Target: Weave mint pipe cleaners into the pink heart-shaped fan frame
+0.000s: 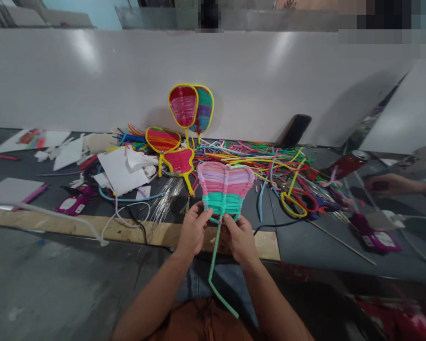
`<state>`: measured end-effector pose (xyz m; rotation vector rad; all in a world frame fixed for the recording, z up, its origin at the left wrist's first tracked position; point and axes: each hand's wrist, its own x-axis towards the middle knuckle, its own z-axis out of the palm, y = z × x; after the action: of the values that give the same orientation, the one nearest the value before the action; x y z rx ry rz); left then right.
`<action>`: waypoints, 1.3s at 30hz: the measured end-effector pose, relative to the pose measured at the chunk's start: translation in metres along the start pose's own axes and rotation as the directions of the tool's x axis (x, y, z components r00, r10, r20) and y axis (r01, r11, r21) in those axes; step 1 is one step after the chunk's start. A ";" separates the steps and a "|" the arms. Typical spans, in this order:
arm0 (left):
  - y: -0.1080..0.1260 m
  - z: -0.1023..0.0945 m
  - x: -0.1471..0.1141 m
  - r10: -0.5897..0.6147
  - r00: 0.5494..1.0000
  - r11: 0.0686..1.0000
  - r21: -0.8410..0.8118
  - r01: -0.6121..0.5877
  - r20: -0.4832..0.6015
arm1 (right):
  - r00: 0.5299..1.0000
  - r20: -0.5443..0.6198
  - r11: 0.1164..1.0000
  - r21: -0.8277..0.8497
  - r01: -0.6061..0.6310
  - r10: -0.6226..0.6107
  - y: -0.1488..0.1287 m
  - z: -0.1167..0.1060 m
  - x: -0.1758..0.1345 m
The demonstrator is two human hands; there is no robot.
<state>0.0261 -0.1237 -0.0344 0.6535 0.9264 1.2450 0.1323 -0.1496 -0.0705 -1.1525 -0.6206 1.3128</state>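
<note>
Between my two hands is a fan-shaped piece made of pipe cleaners (227, 182), pink and lilac at the top and turquoise at the bottom. A central rib runs down its middle, and a pale green stem hangs below it, bent toward the lower right. My left hand (193, 229) pinches the lower left edge of the fan. At the bottom, beside the stem's top, my right hand (239, 237) closes its thumb and fingers on the fan. Just beyond lies a butterfly-shaped pink fan with a yellow rim (180, 162).
Two yellow-rimmed fans (183, 106) lean on the white partition (128, 80). Loose pipe cleaners (241, 154) are heaped behind my hands. A phone (295, 131) leans at the back right, near a drink can (351, 163). Another person's hand (385, 183) is at the right. White paper (121, 170) lies left.
</note>
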 end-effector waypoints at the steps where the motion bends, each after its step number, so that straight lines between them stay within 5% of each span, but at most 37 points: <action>1: 0.001 -0.001 0.001 0.014 1.000 1.000 0.018 -0.014 -0.003 | 1.000 -0.001 1.000 -0.003 0.001 -0.001 0.000 0.000 0.000; 14: -0.006 0.000 0.004 0.072 0.988 0.995 0.082 -0.061 -0.137 | 0.992 0.105 0.985 -0.149 0.088 -0.072 -0.014 0.002 -0.005; 23: -0.009 -0.003 0.001 -0.027 0.999 0.998 -0.049 0.025 -0.039 | 0.997 0.074 1.000 0.024 -0.005 0.003 -0.005 0.004 0.001; 39: -0.010 0.007 -0.007 -0.043 0.999 0.992 -0.117 0.042 -0.009 | 1.000 0.023 0.999 -0.044 0.015 -0.014 -0.007 0.002 0.002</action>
<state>0.0369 -0.1320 -0.0375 0.5325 0.8658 1.2563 0.1335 -0.1458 -0.0640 -1.1679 -0.6766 1.3068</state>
